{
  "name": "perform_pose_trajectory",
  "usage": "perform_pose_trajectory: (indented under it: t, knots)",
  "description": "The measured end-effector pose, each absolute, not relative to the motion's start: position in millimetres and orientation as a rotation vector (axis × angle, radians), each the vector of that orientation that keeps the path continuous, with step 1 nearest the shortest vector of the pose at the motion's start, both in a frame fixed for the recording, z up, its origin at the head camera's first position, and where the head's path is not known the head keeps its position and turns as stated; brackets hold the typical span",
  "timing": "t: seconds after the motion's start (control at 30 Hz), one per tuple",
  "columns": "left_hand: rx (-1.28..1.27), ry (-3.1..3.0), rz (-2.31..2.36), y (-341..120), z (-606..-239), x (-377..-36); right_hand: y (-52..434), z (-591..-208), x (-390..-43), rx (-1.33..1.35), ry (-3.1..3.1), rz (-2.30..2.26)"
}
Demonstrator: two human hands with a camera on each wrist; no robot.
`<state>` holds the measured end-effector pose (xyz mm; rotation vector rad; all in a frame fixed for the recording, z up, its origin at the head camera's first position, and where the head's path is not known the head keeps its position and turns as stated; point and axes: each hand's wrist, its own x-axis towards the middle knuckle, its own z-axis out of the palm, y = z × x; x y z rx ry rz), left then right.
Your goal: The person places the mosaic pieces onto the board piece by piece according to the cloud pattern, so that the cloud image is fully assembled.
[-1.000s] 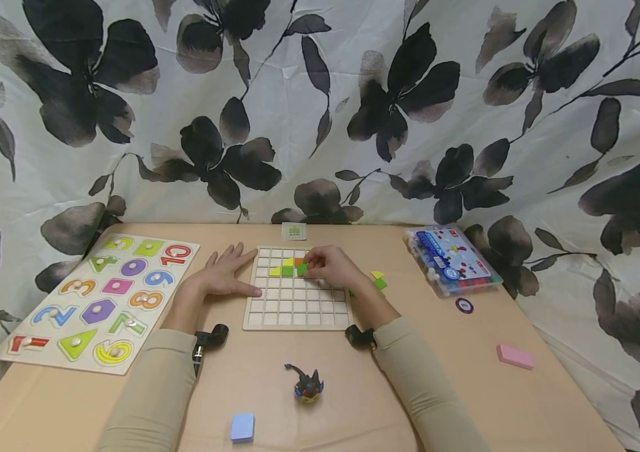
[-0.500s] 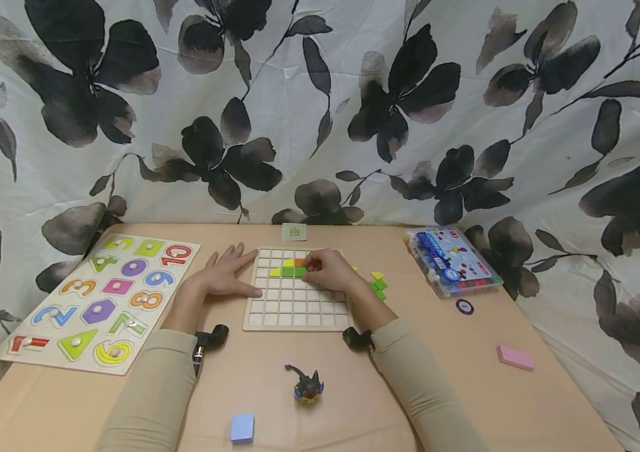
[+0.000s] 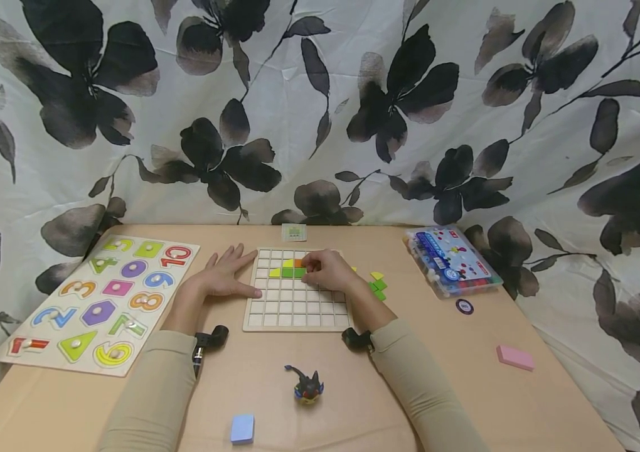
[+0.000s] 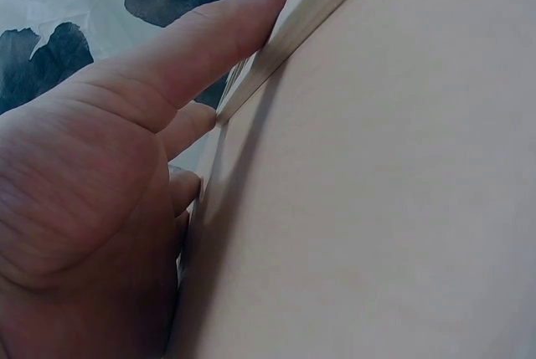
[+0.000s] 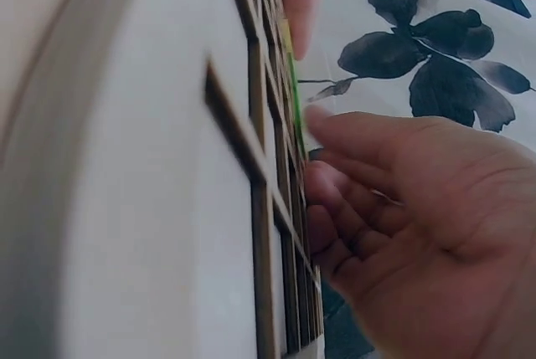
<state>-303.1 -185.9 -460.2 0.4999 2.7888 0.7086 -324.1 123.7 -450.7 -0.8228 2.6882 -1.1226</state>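
Two hands at the grid board (image 3: 295, 306) on the table (image 3: 444, 351): right hand (image 3: 328, 271), fingers curled, presses the green tile (image 3: 299, 272) just left of its fingertips into an upper-row cell; left hand (image 3: 224, 276) flat, released, braces the board's left edge.
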Motion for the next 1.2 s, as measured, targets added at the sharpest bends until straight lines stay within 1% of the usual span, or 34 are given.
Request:
perform_pose_trajectory:
  t: [0.23, 0.37, 0.5, 0.83, 1.0, 1.2]
  knots:
    - [0.492, 2.783, 0.711, -186, -460, -302, 150, -419, -319, -0.897, 2.703, -1.139]
    - [0.495, 2.783, 0.709, -185, -458, -302, 177, -398, -314, -0.865, 2.723, -1.121]
    - [0.505, 2.785, 0.708, -186, -457, -302, 204, -389, -314, -0.820, 2.723, -1.087]
    - [0.499, 2.782, 0.714, -185, -458, -302, 254, -395, -322, -0.629, 2.700, -0.898]
    - [0.501, 2.783, 0.721, -185, -458, -303, 270, -403, -323, -0.533, 2.662, -0.821]
    - [0.502, 2.784, 0.718, -186, -459, -303, 277, -412, -324, -0.496, 2.584, -0.808]
